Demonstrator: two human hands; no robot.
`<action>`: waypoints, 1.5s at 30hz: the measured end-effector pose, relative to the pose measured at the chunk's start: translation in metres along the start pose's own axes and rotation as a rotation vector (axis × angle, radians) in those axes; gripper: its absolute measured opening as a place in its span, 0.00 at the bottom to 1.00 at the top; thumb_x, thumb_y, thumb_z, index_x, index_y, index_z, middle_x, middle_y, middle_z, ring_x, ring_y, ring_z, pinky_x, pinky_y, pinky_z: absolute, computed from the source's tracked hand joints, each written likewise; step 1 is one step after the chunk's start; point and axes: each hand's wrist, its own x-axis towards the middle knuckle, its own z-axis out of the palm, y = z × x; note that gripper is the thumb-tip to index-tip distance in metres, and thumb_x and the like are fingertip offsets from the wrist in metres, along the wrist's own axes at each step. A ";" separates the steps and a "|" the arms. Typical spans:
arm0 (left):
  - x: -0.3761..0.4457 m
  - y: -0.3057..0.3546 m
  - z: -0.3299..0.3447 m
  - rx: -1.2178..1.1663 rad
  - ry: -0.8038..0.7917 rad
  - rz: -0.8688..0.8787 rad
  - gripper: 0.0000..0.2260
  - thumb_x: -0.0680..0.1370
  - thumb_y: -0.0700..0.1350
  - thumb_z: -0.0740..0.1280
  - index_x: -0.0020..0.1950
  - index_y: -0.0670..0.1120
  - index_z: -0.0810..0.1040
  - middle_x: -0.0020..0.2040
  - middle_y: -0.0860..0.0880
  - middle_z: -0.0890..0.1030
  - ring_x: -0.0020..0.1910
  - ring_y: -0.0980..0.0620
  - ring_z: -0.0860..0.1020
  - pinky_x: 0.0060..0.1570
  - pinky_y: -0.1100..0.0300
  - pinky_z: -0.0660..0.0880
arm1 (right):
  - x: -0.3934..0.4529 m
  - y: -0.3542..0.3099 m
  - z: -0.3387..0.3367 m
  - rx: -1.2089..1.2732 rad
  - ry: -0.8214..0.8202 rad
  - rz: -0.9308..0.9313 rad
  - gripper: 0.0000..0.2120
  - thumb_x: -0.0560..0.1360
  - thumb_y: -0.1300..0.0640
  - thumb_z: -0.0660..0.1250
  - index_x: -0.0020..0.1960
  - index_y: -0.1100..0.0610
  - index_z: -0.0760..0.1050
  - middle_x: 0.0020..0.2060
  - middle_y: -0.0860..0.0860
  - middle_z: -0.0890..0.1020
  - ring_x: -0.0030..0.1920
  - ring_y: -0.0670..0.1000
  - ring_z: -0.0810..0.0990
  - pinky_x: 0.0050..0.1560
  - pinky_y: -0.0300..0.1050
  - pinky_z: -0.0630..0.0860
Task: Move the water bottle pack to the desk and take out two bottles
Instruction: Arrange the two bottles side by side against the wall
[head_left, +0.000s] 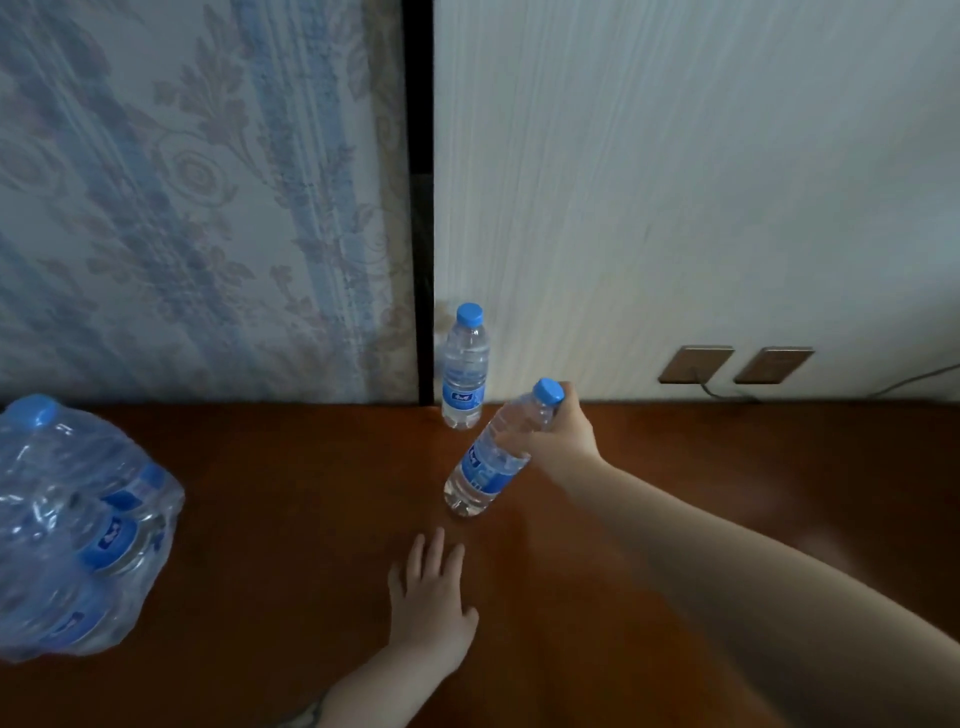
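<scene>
The shrink-wrapped water bottle pack (78, 525) lies on the brown desk (260, 519) at the left edge, blue caps and labels showing through crumpled plastic. One clear bottle with a blue cap (464, 369) stands upright at the desk's back, near the wall. My right hand (556, 436) is shut on a second bottle (483, 467) around its upper part; the bottle tilts left, with its base touching or just above the desk. My left hand (431, 597) lies flat on the desk in front of it, fingers apart, holding nothing.
The desk butts against a wall with floral wallpaper on the left and a pale panel on the right, split by a dark vertical strip (422, 208). Two brown wall sockets (735, 364) with a cable sit low on the right, just above the desk's back edge.
</scene>
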 end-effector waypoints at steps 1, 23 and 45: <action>0.002 0.007 0.001 -0.004 -0.007 0.017 0.33 0.79 0.53 0.60 0.80 0.55 0.49 0.82 0.51 0.39 0.80 0.46 0.38 0.77 0.41 0.44 | 0.007 -0.003 -0.007 -0.060 -0.005 -0.030 0.30 0.63 0.57 0.82 0.56 0.50 0.67 0.46 0.44 0.81 0.44 0.43 0.80 0.35 0.37 0.77; 0.023 0.022 0.018 -0.025 0.109 -0.025 0.30 0.80 0.57 0.53 0.79 0.60 0.42 0.81 0.53 0.37 0.79 0.48 0.35 0.76 0.43 0.38 | 0.105 -0.026 -0.004 -0.350 -0.038 -0.301 0.39 0.67 0.63 0.78 0.72 0.54 0.64 0.66 0.54 0.71 0.60 0.55 0.76 0.52 0.49 0.78; 0.022 0.012 0.017 0.007 0.061 0.026 0.30 0.80 0.59 0.51 0.78 0.61 0.38 0.80 0.53 0.34 0.78 0.49 0.32 0.76 0.44 0.37 | 0.094 -0.097 -0.027 -0.887 0.057 -0.510 0.22 0.77 0.40 0.65 0.59 0.58 0.74 0.47 0.52 0.76 0.42 0.53 0.75 0.36 0.46 0.70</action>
